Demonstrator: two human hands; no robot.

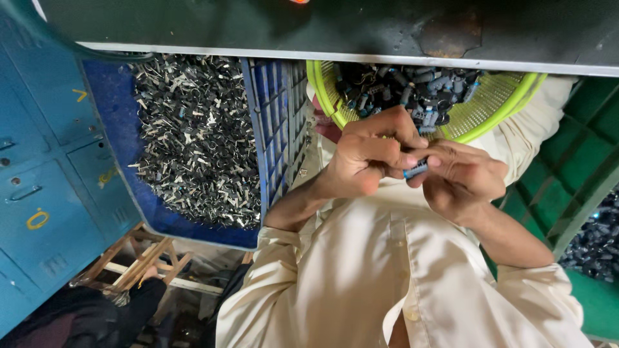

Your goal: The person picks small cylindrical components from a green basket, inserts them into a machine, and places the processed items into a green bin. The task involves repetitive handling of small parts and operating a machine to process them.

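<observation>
In front of the cream shirt, in the head view, the left hand [364, 154] and right hand [461, 177] are pinching a small blue-grey cylindrical part [416, 169] below the green basket [509, 103]. It is looking light, rigid and smooth, best gripped at its ends.

Soft even daylight, sharp centre, dim corners

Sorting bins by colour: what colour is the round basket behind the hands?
Lime green, seen clearly in the head view: basket, above both hands.
</observation>
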